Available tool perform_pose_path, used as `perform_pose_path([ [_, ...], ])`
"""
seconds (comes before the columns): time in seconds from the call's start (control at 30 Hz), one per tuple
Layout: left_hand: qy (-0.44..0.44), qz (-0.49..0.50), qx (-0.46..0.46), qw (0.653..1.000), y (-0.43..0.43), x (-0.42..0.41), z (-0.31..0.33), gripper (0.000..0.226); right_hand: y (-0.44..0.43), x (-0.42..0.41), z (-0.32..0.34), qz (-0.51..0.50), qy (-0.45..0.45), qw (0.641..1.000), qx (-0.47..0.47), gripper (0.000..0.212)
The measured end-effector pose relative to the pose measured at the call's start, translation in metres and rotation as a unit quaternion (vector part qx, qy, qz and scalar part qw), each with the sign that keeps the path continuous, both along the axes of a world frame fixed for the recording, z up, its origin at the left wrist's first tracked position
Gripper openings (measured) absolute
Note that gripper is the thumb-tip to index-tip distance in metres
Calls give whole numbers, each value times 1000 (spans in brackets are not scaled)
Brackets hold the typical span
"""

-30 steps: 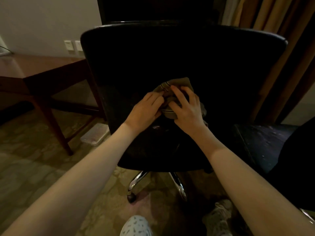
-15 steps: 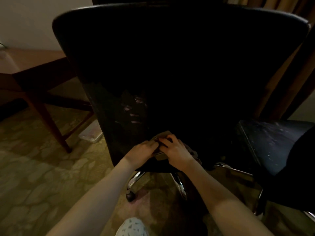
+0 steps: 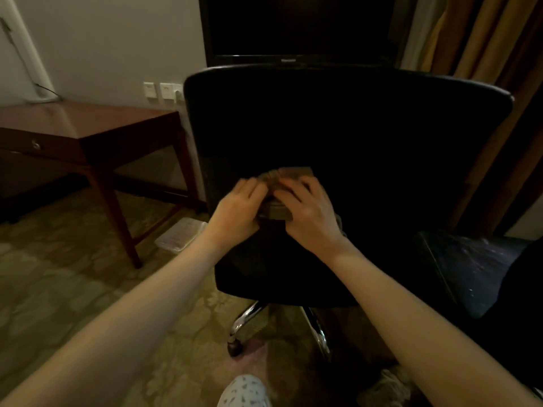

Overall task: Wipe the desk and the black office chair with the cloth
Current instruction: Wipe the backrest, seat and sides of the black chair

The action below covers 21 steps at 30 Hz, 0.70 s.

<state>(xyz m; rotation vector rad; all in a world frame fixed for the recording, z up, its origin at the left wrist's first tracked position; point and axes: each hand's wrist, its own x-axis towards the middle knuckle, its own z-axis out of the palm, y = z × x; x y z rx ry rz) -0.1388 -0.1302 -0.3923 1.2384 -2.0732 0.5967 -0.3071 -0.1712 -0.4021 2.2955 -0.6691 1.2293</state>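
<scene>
The black office chair (image 3: 382,136) stands with the rear of its backrest facing me and fills the middle of the view. A folded brownish cloth (image 3: 289,174) is pressed flat against the lower middle of that backrest. My left hand (image 3: 238,211) and my right hand (image 3: 310,212) lie side by side on the cloth, fingers bent over it, and cover most of it. The dark wooden desk (image 3: 67,121) stands to the left, against the wall.
A clear plastic box (image 3: 180,235) lies on the patterned carpet beside the desk leg. The chair's chrome base and a caster (image 3: 236,346) show below. A second dark seat (image 3: 476,268) is at the right, curtains (image 3: 496,54) behind it, and a dark screen (image 3: 296,27) beyond the chair.
Both hands have slid the cloth back up from the backrest's bottom edge to its lower middle. The view has pulled back and up, so the desk and wall show again.
</scene>
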Motion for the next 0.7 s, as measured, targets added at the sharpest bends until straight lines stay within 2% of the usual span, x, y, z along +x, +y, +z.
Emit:
perform_pose_path([
  [0.07,19,17,-38,999,5,9,26,38,2,7,25,-13,-14,997,-69,43],
  [0.13,38,20,-61,997,5,15,45,49,-2,14,45,-43,-17,992,-118,45],
  [0.23,38,40,-49,997,2,19,57,62,-16,23,52,-87,-6,987,-132,51],
  [0.4,33,41,-9,999,-19,24,25,56,-34,24,20,-104,67,988,-88,68],
  [0.57,55,17,35,998,-33,23,-29,46,-39,18,-20,-82,119,989,-35,60],
  [0.7,46,19,82,995,-34,23,-72,55,-38,16,-69,-87,157,983,48,63],
])
